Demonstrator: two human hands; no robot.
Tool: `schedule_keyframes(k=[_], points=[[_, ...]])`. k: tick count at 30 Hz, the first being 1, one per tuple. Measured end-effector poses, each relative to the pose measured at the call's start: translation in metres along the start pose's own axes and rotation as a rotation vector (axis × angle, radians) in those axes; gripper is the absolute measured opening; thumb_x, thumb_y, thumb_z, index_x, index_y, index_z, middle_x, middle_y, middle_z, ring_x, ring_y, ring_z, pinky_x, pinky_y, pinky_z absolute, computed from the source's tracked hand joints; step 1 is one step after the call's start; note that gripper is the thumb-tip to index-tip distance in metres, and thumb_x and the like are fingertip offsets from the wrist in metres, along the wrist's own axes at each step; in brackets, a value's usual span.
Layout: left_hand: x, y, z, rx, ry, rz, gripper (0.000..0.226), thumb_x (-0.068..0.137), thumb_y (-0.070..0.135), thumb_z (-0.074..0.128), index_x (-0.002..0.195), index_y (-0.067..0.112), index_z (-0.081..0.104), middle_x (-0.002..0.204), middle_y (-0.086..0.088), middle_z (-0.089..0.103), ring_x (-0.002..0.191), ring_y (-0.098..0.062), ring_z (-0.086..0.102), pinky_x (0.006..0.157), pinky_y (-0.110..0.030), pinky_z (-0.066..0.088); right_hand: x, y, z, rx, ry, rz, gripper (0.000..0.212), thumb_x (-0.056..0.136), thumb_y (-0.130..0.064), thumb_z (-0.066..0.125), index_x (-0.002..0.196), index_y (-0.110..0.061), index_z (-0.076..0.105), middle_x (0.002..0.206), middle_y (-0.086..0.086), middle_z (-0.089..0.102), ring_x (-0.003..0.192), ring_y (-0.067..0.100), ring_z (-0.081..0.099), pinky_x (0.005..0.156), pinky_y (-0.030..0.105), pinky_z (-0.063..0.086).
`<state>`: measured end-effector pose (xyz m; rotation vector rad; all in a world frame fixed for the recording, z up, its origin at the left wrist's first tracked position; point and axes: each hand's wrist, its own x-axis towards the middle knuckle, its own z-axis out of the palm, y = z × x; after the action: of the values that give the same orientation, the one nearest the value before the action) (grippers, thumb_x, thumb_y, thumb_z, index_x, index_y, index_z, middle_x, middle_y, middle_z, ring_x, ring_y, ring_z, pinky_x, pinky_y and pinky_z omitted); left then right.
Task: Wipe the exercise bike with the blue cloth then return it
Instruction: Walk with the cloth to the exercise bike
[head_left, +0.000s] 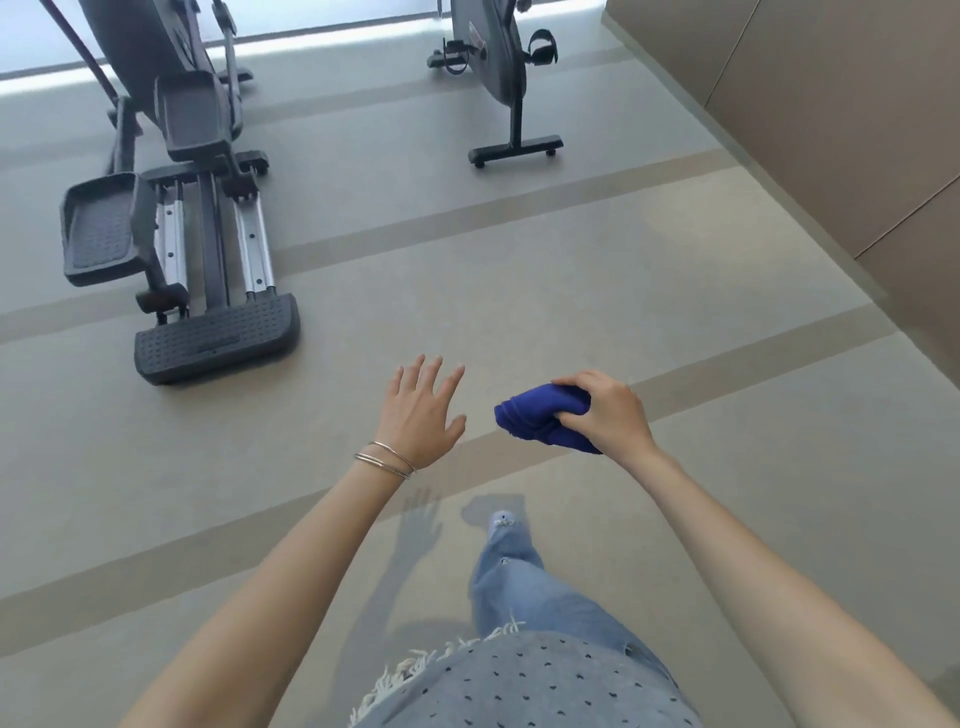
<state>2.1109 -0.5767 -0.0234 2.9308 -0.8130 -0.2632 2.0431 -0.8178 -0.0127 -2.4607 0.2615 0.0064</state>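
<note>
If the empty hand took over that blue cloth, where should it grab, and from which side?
Probably the bunched end of the blue cloth that sticks out of the right hand toward the left hand. The rest lies under curled fingers. Come from the person's left, where the open left hand hovers near that end, and wrap round the roll.

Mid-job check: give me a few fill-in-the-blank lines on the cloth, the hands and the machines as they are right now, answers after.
1. The blue cloth is bunched in the right hand, while the left hand, fingers spread, holds ____.
2. Thin bracelets circle the ____ wrist.
3. As the camera sees it, the exercise bike stands ahead, to the ____ of the elliptical trainer.

Missing words: nothing; left; right.
</note>
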Motion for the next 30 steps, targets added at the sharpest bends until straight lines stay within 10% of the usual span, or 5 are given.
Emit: schedule_keyframes(k=[30], points=[[0.417,-0.100,-0.084,-0.040,0.036,0.063,0.065,0.091,0.047,0.043,0.147,0.024,0.020,0.155,-0.010,0.024,0.144,-0.031,0.015,0.117,-0.045,0.011,0.414,-0.004,-0.063,-0.038,-0.014,0.040,0.031,0.072,-0.016,0.064,0.100,-0.029,0.067,0.100,-0.013,0.067,0.095,0.012,0.060,0.078,0.026,0.045]])
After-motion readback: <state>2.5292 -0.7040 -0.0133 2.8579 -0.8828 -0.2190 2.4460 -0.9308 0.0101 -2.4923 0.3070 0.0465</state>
